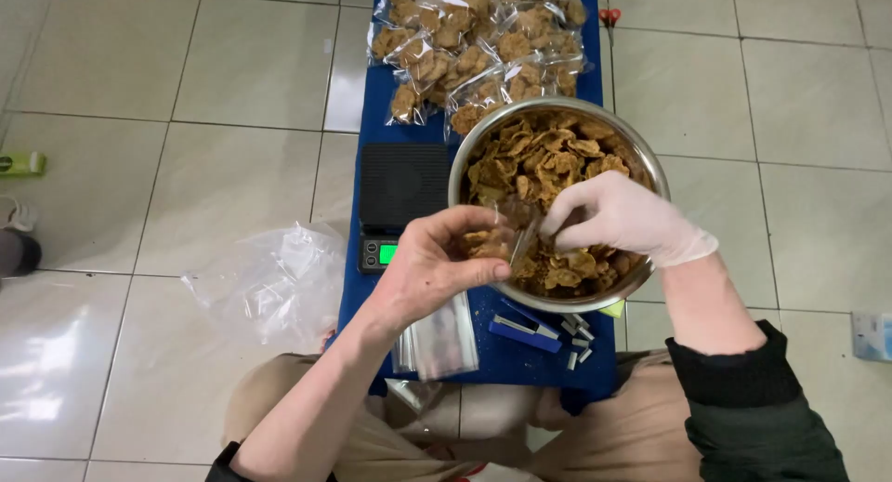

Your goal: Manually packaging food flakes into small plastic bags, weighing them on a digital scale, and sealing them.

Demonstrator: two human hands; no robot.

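Clear plastic bag (506,233) — small, part-filled with brown chips — sits over the steel bowl (650,166), pinched open by the bare left hand (432,264); the gloved right hand (623,217) grips chips at its mouth. Scale (401,198), stapler (525,329), sealed packets (483,45) crowd the blue table (358,287).

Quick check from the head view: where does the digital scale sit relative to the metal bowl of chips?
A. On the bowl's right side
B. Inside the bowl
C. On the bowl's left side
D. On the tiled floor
C: the black digital scale sits on the blue table, directly left of the metal bowl.
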